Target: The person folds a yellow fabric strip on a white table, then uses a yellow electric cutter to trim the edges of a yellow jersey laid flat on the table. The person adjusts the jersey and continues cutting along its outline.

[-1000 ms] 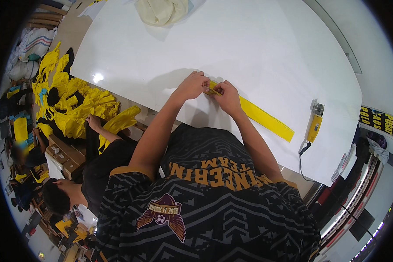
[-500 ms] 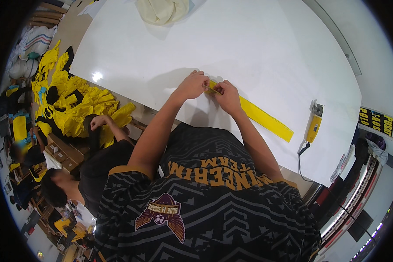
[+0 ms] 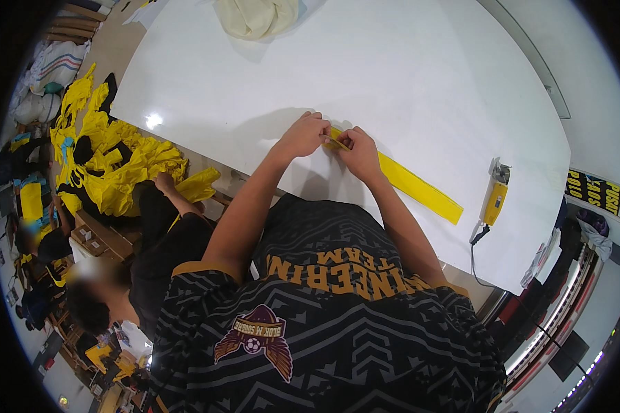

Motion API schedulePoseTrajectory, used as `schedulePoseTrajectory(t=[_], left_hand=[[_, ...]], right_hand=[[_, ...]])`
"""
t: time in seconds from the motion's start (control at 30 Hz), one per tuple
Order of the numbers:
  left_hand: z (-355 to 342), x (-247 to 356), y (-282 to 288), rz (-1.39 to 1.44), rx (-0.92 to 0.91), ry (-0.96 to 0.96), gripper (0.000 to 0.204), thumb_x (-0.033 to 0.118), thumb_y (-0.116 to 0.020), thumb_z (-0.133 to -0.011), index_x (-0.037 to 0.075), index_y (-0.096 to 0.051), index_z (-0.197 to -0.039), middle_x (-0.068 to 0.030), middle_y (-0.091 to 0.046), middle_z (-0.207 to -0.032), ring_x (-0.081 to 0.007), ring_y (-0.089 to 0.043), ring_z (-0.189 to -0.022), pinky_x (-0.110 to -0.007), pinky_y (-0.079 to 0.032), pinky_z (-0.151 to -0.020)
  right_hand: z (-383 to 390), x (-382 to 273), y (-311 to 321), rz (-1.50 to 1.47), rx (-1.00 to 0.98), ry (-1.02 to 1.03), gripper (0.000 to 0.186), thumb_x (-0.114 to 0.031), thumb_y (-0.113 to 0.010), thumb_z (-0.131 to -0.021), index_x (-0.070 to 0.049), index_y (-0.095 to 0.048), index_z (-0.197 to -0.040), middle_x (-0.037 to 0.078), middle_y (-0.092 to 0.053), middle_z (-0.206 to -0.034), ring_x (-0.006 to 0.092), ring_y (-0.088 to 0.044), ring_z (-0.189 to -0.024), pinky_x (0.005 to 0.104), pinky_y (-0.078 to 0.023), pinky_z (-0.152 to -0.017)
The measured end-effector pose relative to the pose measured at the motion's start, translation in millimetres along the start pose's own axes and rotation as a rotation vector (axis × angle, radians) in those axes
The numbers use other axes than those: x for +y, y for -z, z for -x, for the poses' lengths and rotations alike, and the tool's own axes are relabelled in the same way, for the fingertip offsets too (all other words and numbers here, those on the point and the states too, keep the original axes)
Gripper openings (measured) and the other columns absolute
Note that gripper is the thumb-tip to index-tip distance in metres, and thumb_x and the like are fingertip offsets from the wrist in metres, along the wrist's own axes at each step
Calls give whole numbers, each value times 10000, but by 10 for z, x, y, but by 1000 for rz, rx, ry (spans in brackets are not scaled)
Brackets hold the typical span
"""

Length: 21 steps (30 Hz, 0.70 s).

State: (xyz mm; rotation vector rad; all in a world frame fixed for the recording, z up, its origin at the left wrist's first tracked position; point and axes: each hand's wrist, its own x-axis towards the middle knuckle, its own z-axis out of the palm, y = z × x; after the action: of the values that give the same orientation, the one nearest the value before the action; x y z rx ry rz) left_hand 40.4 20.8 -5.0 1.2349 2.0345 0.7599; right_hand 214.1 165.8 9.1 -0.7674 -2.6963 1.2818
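My left hand pinches one end of a long, flat yellow fabric strip above the white table. My right hand, just beside it to the right, has its fingers closed on the same folded or lifted end. The rest of the strip lies flat, reaching diagonally toward the lower right. A yellow electric tool with a metal head and a black cord lies to the right of the strip. The exact fold between my fingertips is partly hidden.
Cream cloth sits at the table's far side. Left of the table are a heap of yellow and black fabric, cardboard boxes and a co-worker in dark clothing bending close by. Rolls and bundles crowd the right side.
My hands and the strip have stayed almost still. The co-worker's hand shifted at the fabric heap, and the yellow piece by it moved a little.
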Motion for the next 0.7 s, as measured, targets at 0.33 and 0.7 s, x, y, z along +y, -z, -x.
schedulePoseTrajectory(t=[0.33,0.7], left_hand=[[120,-33,246,224,344,32,154,150,-783,-1016,12,-755,-1077,-149,-752,-1027,-295,-731,-885,-399,-594,-822],[3,109,-73,-195,287,347,319,195,-853,-911,6,-719,-1131,-253,-787,-1075,-453,-756,-1079,-545,-621,-974]], right_hand=[[15,12,83,-108,-52,-17,262,-257,-861,-960,-15,-812,-1049,151,-728,-1011,316,-733,-903,448,-590,-840],[71,57,27,-109,25,110,283,-225,-850,-1007,11,-824,-1162,110,-748,-1025,196,-730,-869,350,-599,-839]])
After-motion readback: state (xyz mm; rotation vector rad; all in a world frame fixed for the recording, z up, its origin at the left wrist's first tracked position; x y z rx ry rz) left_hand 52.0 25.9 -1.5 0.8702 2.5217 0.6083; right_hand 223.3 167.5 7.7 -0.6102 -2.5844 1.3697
